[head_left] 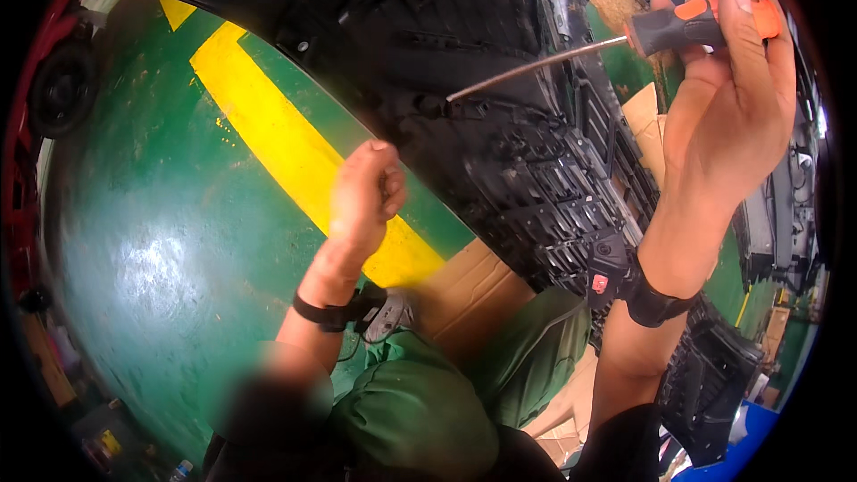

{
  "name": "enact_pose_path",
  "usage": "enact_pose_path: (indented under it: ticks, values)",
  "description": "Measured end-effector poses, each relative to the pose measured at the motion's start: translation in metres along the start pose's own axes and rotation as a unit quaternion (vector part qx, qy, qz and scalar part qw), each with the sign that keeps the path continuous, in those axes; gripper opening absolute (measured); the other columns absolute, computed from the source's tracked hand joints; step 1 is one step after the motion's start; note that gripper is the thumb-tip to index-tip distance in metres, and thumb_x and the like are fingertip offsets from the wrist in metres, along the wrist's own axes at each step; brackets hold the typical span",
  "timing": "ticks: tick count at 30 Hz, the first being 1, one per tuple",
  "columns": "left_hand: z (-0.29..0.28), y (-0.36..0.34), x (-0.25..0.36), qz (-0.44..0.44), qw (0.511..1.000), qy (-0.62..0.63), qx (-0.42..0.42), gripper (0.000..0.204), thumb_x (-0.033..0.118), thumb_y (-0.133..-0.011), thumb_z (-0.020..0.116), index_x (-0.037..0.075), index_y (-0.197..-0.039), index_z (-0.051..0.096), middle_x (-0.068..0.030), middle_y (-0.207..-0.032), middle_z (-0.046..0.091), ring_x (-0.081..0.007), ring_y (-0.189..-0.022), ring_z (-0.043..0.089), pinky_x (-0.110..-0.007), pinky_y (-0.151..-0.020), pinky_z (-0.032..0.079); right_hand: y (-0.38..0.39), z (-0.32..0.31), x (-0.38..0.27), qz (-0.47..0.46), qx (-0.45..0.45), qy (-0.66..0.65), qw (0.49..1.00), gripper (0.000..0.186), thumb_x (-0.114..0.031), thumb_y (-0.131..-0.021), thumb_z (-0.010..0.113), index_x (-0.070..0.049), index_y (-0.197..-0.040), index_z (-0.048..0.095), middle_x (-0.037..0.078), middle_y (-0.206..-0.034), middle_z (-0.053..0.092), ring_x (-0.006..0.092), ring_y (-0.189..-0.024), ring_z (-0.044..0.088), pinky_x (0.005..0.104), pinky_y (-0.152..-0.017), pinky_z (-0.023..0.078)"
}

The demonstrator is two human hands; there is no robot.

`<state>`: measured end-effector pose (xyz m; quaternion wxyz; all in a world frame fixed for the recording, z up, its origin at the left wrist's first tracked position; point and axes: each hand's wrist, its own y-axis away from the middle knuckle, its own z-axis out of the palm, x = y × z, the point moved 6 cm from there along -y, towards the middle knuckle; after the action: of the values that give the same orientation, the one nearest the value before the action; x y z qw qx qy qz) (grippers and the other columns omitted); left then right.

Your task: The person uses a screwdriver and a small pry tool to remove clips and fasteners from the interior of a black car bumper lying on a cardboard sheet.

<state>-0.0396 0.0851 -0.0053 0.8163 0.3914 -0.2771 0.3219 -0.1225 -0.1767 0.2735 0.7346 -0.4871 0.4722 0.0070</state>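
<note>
My right hand (736, 98) is raised at the upper right, its fingers wrapped round the grey and orange handle of a screwdriver (678, 29). The long metal shaft points left and down, and its tip overlaps the dark inner face of a large black plastic car bumper (473, 27); whether it touches cannot be told. Clips, ribs and a slatted grille section show on the bumper. Near its lower left edge my left hand (364, 192) is closed above the floor, with anything inside the curled fingers hidden.
A yellow stripe (277, 129) crosses the green floor (152, 187). Flattened cardboard (473, 290) lies beside my green-trousered legs (411, 402). More black car parts (777, 205) stand at the right. A red vehicle part with a round black piece (64, 89) is at the far left.
</note>
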Motion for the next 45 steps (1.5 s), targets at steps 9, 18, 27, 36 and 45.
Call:
enact_pose_path:
  ticks: [9,18,27,36,45]
  values:
    - [-0.029,-0.005,0.024,0.077,0.995,-0.064,0.029,0.020,0.024,-0.102,0.062,0.004,-0.101,0.060,-0.0001,-0.079,0.051,-0.0079,-0.058,0.042,-0.022,-0.048,0.030,-0.020,0.063,0.014,-0.027,0.025,-0.110,0.993,0.023,-0.006,-0.100,0.062,0.010,-0.118,0.060,0.015,-0.101,0.065,0.0261,-0.094,0.067,0.0409,-0.086,0.059]
    - [-0.007,-0.037,0.048,0.210,0.875,-0.417,0.126,0.043,0.035,-0.093,0.076,-0.005,-0.107,0.068,-0.0110,-0.077,0.066,-0.0225,-0.070,0.066,-0.034,-0.067,0.053,-0.052,0.122,0.042,-0.042,0.018,-0.128,0.991,0.021,-0.007,-0.100,0.062,0.008,-0.114,0.061,0.015,-0.099,0.066,0.0259,-0.092,0.068,0.0399,-0.084,0.059]
    - [-0.010,-0.041,0.039,0.249,0.874,-0.395,0.135,0.030,0.019,-0.090,0.067,-0.009,-0.100,0.065,-0.0206,-0.069,0.067,-0.0263,-0.064,0.070,-0.037,-0.061,0.054,-0.052,0.151,0.067,-0.035,-0.007,-0.107,0.994,0.019,-0.008,-0.099,0.062,0.007,-0.110,0.062,0.015,-0.097,0.066,0.0257,-0.089,0.069,0.0390,-0.081,0.059]
    - [-0.009,-0.041,0.038,0.270,0.874,-0.382,0.131,0.027,0.017,-0.090,0.065,-0.009,-0.096,0.064,-0.0208,-0.068,0.066,-0.0259,-0.063,0.070,-0.038,-0.060,0.054,-0.054,0.163,0.065,-0.039,-0.016,-0.106,0.993,0.017,-0.009,-0.099,0.062,0.006,-0.107,0.064,0.016,-0.095,0.067,0.0255,-0.087,0.069,0.0381,-0.079,0.058]
    - [-0.008,-0.038,0.040,0.267,0.868,-0.395,0.140,0.025,0.017,-0.090,0.067,-0.008,-0.090,0.062,-0.0206,-0.066,0.063,-0.0260,-0.061,0.069,-0.038,-0.057,0.052,-0.058,0.165,0.066,-0.043,-0.025,-0.107,0.993,0.016,-0.010,-0.099,0.062,0.005,-0.103,0.065,0.016,-0.093,0.068,0.0253,-0.085,0.070,0.0372,-0.076,0.058]
